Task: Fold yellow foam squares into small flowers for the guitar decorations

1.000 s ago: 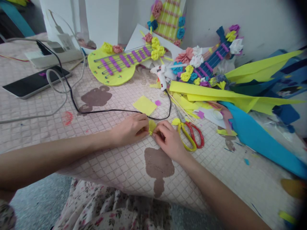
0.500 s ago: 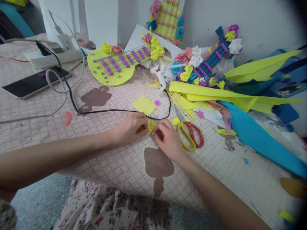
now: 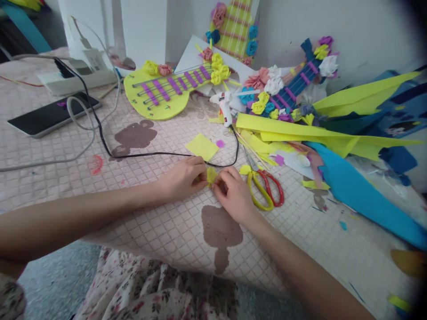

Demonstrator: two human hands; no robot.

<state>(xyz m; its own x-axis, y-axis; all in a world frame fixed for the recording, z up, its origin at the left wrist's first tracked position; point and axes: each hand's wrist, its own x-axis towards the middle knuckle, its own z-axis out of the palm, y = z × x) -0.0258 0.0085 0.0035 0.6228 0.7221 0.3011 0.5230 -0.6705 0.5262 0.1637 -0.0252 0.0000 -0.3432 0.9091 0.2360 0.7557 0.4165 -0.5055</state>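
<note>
My left hand (image 3: 187, 178) and my right hand (image 3: 231, 191) meet over the tablecloth, fingertips pinched on a small piece of yellow paper (image 3: 211, 174). Part of that paper is hidden behind the fingers. Just beyond lies a flat yellow paper square (image 3: 202, 146), with a black cord (image 3: 156, 154) running between it and my hands. To the right of my right hand rest scissors (image 3: 266, 189) with one yellow and one red handle. A white glue gun (image 3: 225, 107) stands farther back, its nozzle end pointing left.
Behind stand paper guitars, one yellow (image 3: 160, 102) and one blue (image 3: 296, 89), trimmed with crumpled paper flowers. Long yellow strips (image 3: 300, 129) and a blue strip (image 3: 360, 195) cover the right side. A phone (image 3: 50, 118) and a white power strip (image 3: 76, 80) lie left, among looping cables.
The whole view has shifted slightly. Both hands keep their pinch on the yellow paper, with almost no visible movement.
</note>
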